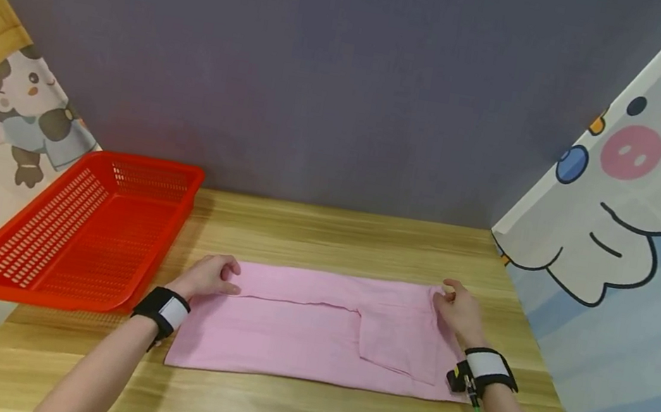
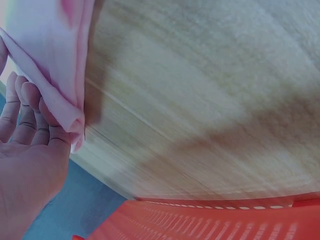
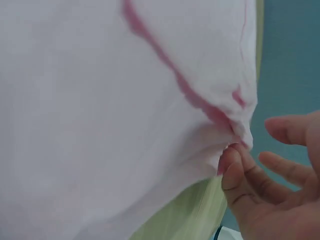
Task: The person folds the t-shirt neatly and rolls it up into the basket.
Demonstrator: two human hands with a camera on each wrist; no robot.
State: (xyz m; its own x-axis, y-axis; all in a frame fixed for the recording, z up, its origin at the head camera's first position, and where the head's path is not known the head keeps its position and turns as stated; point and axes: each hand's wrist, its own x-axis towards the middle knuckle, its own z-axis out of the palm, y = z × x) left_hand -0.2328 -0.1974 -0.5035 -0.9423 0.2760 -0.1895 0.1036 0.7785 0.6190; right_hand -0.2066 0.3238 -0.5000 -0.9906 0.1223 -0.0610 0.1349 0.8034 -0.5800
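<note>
While the left hand (image 1: 206,278) and right hand (image 1: 461,315) grip its ends in their fingers, the pink cloth (image 1: 285,339) lies right of the red basket (image 1: 116,231). Folding looks partly done, its length left spread out.

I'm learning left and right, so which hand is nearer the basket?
Left. The left hand is just beside the basket, at the near end of the pink cloth; the right hand is at the cloth's other end, farther away.
</note>
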